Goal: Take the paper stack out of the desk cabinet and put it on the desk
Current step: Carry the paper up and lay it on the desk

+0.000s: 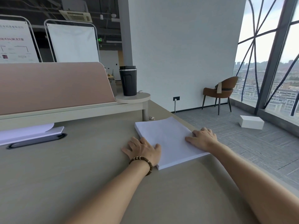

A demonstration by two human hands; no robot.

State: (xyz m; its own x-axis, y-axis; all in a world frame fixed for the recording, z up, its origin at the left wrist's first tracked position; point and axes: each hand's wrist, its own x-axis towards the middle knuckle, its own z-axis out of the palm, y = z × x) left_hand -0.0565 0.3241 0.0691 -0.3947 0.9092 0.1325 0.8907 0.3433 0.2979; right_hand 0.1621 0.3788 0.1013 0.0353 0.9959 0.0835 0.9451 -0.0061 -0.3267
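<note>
While both hands rest on it: the paper stack [168, 141] lies flat on the desk [80, 167], near its right edge.
Left hand [143, 150]: fingers spread on the desk against the stack's left edge, thumb on top; a bead bracelet [143, 162] on the wrist.
Right hand [203, 139]: flat on the stack's right side, fingers loosely spread.
Far surface: pink divider [51, 84], dark tumbler [128, 80] on a round shelf [132, 98].
Room: grey carpet [242, 143], brown chair [221, 91], white box [251, 122] by the window [267, 54].
</note>
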